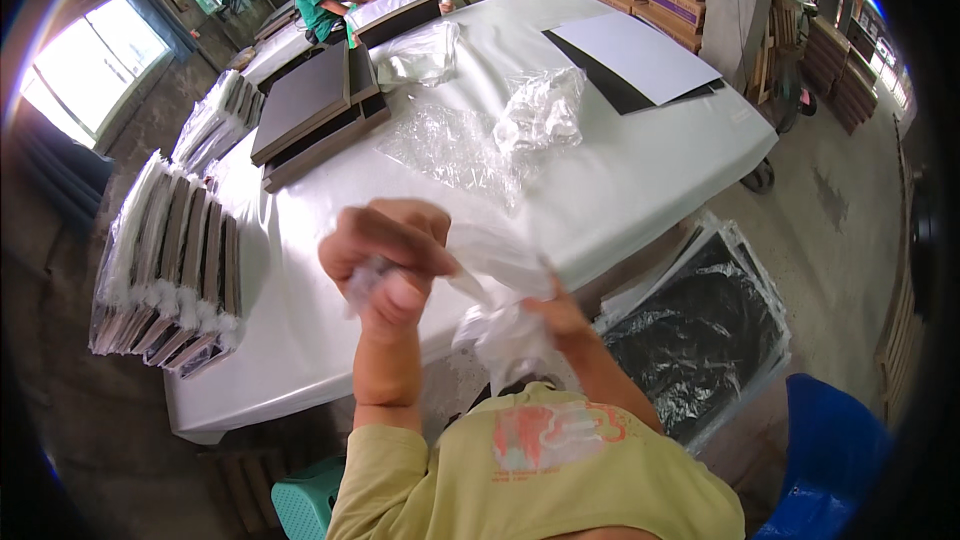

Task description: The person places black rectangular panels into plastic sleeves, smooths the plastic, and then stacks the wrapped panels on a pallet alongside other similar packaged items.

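My left hand (pixel 385 255) is raised over the near edge of the white-covered table, its fingers closed round a crumpled bit of clear plastic film. From it the thin film (pixel 500 325) stretches across to the right and bunches up in front of my shirt. Lower down and to the right, my right hand (pixel 560 315) grips the film's other side; its fingers are blurred by motion. Past my hands, loose clear plastic sheets (pixel 445 145) lie flat on the table, with a crumpled plastic heap (pixel 542 108) beside them.
Dark flat boards (pixel 310 105) are stacked at the table's left. Plastic-wrapped packs (pixel 170 260) stand along that edge. White and black sheets (pixel 640 55) lie far right. Wrapped black sheets (pixel 695 340), a blue chair (pixel 830 460) and a green stool (pixel 308 500) are nearby. Another person (pixel 318 0) sits beyond.
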Available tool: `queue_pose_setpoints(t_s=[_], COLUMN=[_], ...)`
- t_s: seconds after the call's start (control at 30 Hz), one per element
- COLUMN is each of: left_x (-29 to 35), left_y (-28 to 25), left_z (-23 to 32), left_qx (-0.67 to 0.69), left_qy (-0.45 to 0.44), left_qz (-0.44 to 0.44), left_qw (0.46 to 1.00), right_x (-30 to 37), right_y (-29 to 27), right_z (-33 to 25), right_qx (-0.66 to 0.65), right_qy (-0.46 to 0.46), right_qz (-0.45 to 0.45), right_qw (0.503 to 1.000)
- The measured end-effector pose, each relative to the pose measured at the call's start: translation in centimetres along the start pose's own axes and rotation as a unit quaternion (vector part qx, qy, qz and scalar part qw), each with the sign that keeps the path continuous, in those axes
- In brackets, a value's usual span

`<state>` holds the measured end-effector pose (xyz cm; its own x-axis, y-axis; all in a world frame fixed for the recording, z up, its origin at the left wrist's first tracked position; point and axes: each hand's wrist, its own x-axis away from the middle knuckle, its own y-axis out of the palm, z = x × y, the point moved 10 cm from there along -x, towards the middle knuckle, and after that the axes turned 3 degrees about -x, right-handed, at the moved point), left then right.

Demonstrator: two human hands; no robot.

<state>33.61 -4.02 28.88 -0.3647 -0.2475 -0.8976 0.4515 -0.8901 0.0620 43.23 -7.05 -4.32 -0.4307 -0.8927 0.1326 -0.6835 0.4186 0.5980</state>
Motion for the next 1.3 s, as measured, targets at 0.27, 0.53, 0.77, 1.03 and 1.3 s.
queue_pose_setpoints(t_s=[0.27, 0.53, 0.77, 1.03, 1.3], left_x=[12.6, 15.3, 13.6, 5.8, 13.6], left_y=[-2.0, -6.8, -10.4, -6.6, -0.9], left_z=[-21.7, -39.0, -43.7, -40.2, -35.6], left_qx=[-0.321, -0.589, -0.574, -0.434, -0.297], left_qy=[-0.358, -0.299, -0.230, -0.171, -0.215], left_qz=[-0.312, -0.332, -0.338, -0.341, -0.497], left_qw=[0.820, 0.674, 0.709, 0.816, 0.786], right_x=[1.0, -0.4, -2.8, -19.6, -29.9], right_y=[-17.1, -22.8, -16.4, -6.6, -12.7], right_z=[-11.2, -10.4, -13.5, -12.6, -13.7], right_qx=[-0.311, 0.346, 0.421, 0.345, 0.598], right_qy=[-0.234, -0.136, -0.169, -0.190, -0.137], right_qz=[0.142, 0.453, 0.363, 0.108, 0.360], right_qw=[0.910, 0.810, 0.814, 0.913, 0.703])
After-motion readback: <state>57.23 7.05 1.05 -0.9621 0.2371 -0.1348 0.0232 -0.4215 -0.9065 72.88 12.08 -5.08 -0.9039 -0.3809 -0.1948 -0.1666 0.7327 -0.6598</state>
